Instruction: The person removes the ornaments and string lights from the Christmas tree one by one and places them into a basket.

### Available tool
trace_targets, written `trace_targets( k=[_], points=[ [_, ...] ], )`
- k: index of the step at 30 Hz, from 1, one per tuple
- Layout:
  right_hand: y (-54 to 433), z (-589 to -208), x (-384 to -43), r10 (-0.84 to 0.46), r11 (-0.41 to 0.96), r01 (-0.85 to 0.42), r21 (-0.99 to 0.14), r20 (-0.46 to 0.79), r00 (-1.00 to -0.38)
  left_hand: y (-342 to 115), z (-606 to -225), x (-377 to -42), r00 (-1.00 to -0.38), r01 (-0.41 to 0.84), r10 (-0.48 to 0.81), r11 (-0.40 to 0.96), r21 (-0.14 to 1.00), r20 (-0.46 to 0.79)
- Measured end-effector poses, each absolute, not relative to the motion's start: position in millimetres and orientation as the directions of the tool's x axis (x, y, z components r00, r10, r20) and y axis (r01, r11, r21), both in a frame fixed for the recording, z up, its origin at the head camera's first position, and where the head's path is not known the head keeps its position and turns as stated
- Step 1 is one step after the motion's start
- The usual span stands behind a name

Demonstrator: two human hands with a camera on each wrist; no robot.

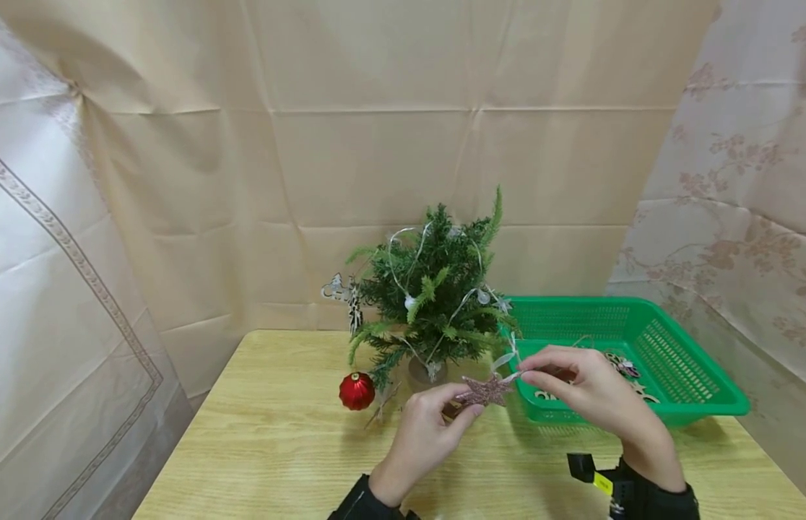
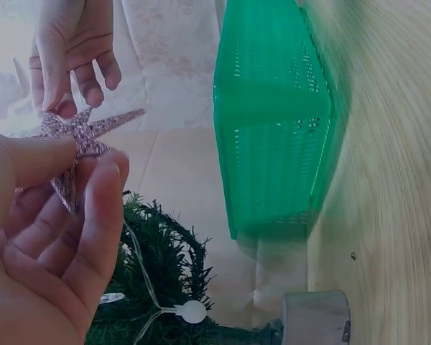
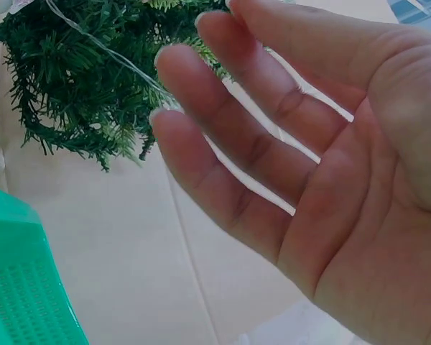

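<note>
A pink glitter star ornament (image 1: 486, 391) is held in front of the small Christmas tree (image 1: 435, 289). My left hand (image 1: 432, 426) pinches it between thumb and fingers, and the left wrist view shows the star (image 2: 79, 133) with its points sticking out past the thumb. With thumb and index finger, my right hand (image 1: 588, 386) pinches the pale hanging loop (image 1: 512, 376) at the star's right side. In the right wrist view, that hand's other fingers (image 3: 251, 151) are spread apart, and the pinched loop is out of sight.
A green plastic basket (image 1: 702, 375) with several wooden ornaments stands right of the tree. A red ball ornament (image 1: 357, 391) hangs low on the tree's left, below a silvery figure ornament (image 1: 354, 307). A light string (image 1: 409, 302) winds round the branches. Beige cloth (image 1: 377, 159) hangs behind.
</note>
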State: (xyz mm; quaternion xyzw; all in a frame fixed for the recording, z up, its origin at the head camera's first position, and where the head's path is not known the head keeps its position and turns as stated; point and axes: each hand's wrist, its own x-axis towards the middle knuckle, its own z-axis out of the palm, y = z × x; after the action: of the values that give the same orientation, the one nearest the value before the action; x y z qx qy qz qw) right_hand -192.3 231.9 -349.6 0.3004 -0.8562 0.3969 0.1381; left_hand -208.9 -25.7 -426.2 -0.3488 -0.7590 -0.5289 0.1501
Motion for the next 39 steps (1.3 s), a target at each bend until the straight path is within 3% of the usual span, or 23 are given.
trace_targets(
  k=[9,17,29,35,39],
  points=[
    [253,-339,-194,-0.413,0.493,-0.587,-0.642,0.421,-0.807,-4,-421,-217,-0.668,0.726,0.392,0.158,0.669,0.632],
    [293,-319,-201,-0.384,0.604,-0.504,-0.618,0.329,-0.863,7,-414,-219,-0.607,0.794,0.499,0.35,0.497,0.619],
    [331,-295,-250,-0.284,0.806,-0.292,-0.515,0.095,-0.954,32,-404,-220,-0.38,0.87,0.738,0.49,-0.056,0.558],
    [336,-299,-281,-0.268,0.84,-0.209,-0.501,-0.047,-0.962,47,-401,-223,-0.228,0.798,0.873,0.421,-0.43,0.431],
    [339,-305,-301,-0.274,0.86,-0.158,-0.484,-0.178,-0.945,55,-399,-225,-0.212,0.785,0.928,0.349,-0.512,0.306]
  ],
)
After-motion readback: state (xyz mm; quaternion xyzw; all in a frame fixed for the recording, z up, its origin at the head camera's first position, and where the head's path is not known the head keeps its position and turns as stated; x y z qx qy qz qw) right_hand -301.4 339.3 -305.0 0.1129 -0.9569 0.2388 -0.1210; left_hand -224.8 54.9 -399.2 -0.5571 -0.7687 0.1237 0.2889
